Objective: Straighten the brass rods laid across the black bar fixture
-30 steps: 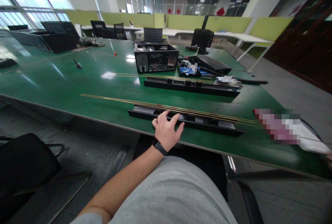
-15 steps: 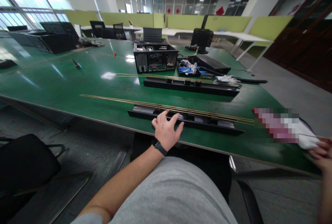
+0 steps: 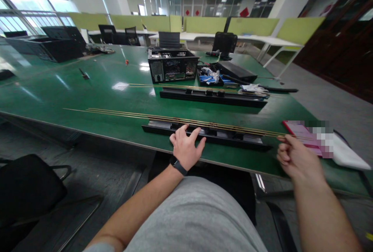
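My left hand (image 3: pixel 188 146), a dark band on its wrist, rests with spread fingers on the front of a long black channel-shaped bar (image 3: pixel 244 141). Several thin brass-coloured rods (image 3: pixel 131 115) lie lengthwise along this bar and reach well past its left end. At their right end my right hand (image 3: pixel 297 156) is closed in a pinch on one of the thin rods. Its exact grip is partly hidden by the fingers. Just beyond that hand lies a pink and white item (image 3: pixel 303 131), partly blurred out.
A second black bar (image 3: pixel 201 97) with thin rods stands farther back on the green table (image 3: pixel 116 96). Behind it are an open computer case (image 3: pixel 171 67), a box with blue-and-white gloves (image 3: pixel 210 76) and another glove pair (image 3: pixel 253 89). A black chair (image 3: pixel 29 189) stands at left.
My right hand has moved left from the table's far right to the rods' right end. One rod now reaches farther left. My left hand stays on the bar.
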Available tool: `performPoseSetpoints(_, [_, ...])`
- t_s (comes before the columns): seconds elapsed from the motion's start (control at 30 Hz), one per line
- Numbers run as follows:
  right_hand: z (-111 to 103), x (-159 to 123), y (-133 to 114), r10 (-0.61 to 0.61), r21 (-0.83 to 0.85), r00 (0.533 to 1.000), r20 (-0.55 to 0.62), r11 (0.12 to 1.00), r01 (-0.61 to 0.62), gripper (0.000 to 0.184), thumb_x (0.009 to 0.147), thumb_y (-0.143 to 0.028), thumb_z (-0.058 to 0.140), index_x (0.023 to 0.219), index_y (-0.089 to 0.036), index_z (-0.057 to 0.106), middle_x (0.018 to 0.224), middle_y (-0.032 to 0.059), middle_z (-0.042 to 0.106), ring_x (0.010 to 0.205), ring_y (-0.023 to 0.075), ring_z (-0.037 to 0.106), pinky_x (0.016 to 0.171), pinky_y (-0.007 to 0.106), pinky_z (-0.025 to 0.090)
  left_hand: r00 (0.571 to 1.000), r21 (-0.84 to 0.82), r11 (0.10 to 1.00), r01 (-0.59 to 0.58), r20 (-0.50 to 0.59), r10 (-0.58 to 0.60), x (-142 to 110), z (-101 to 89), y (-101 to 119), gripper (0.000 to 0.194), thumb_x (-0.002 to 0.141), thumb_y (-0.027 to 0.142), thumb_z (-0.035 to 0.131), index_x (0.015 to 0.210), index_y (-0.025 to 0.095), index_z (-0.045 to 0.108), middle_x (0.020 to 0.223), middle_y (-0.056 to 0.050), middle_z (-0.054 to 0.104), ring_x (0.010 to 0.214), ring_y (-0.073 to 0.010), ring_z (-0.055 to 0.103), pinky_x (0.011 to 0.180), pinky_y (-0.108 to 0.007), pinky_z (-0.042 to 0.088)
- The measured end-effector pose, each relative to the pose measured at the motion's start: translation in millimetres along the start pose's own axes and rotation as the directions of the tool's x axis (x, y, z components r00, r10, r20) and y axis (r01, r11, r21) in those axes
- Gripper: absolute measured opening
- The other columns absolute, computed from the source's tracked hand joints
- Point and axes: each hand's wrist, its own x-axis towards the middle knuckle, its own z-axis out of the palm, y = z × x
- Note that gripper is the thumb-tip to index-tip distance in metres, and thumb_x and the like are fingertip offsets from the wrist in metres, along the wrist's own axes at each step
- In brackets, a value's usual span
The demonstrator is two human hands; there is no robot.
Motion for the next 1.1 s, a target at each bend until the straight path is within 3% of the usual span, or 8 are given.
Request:
performPoseSetpoints(0.23, [22, -24, 1, 0.035, -0.027, 0.999, 0.037, 0.999, -0.034, 0.015, 0.099, -0.023, 0.069, 0.087, -0.015, 0.069, 0.058, -0.0011, 0.052, 0.033, 0.0062, 0.031, 0.03, 0.019, 0.019, 1.0, -0.005, 1.0, 0.001, 0.003, -0.001, 0, -0.2, 1, 0.039, 0.103, 0.05, 0.074, 0.137, 0.034, 0.08, 0.146, -0.018, 0.064, 0.136, -0.0362, 0.059, 0.109, -0.054, 0.043])
performPoseSetpoints(0.5, [27, -23, 13, 0.054, -0.051, 0.99, 0.129, 0.998, -0.048, 0.017, 0.099, -0.03, 0.075, 0.093, -0.014, 0.073, 0.059, -0.0029, 0.053, 0.033, 0.0057, 0.03, 0.028, 0.019, 0.022, 1.0, 0.0, 1.0, 0.007, 0.014, -0.007, 1, -0.6, 2, 0.039, 0.102, 0.05, 0.075, 0.137, 0.034, 0.08, 0.146, -0.017, 0.064, 0.136, -0.0362, 0.059, 0.109, -0.053, 0.043])
performPoseSetpoints(0.6, [37, -27, 18, 0.048, -0.06, 0.988, 0.146, 0.997, -0.04, 0.025, 0.096, -0.039, 0.081, 0.093, -0.015, 0.072, 0.059, -0.0037, 0.054, 0.032, 0.005, 0.03, 0.028, 0.018, 0.022, 1.0, 0.0, 1.0, 0.011, 0.012, -0.011, 1, -1.0, 2, 0.039, 0.102, 0.05, 0.075, 0.137, 0.034, 0.08, 0.145, -0.018, 0.064, 0.135, -0.0361, 0.06, 0.108, -0.053, 0.043])
performPoseSetpoints(0.83, [63, -43, 24, 0.067, -0.069, 0.982, 0.178, 0.996, -0.056, 0.026, 0.098, -0.038, 0.079, 0.091, -0.016, 0.069, 0.061, -0.0024, 0.057, 0.032, 0.0053, 0.031, 0.027, 0.018, 0.022, 1.0, -0.008, 1.0, 0.018, 0.019, -0.018, 2, -1.7, 3, 0.038, 0.101, 0.049, 0.076, 0.136, 0.034, 0.081, 0.145, -0.018, 0.065, 0.135, -0.0361, 0.06, 0.109, -0.053, 0.043])
performPoseSetpoints(0.97, [56, -41, 20, 0.056, -0.069, 0.986, 0.158, 0.997, -0.045, 0.024, 0.098, -0.036, 0.078, 0.092, -0.015, 0.07, 0.062, -0.0026, 0.056, 0.033, 0.0049, 0.031, 0.028, 0.018, 0.022, 0.999, -0.01, 1.0, 0.021, 0.028, -0.02, 2, -2.4, 3, 0.038, 0.102, 0.05, 0.075, 0.136, 0.035, 0.08, 0.146, -0.017, 0.064, 0.136, -0.0357, 0.059, 0.109, -0.053, 0.043])
performPoseSetpoints(1.1, [24, -22, 8, 0.043, -0.032, 0.996, 0.077, 0.999, -0.041, 0.017, 0.103, -0.026, 0.069, 0.09, -0.015, 0.069, 0.063, -0.002, 0.055, 0.034, 0.0055, 0.032, 0.029, 0.019, 0.021, 1.0, -0.01, 1.0, 0.018, 0.025, -0.018, 3, -3.4, 3, 0.037, 0.102, 0.049, 0.075, 0.136, 0.035, 0.081, 0.145, -0.017, 0.065, 0.135, -0.0358, 0.06, 0.109, -0.053, 0.043])
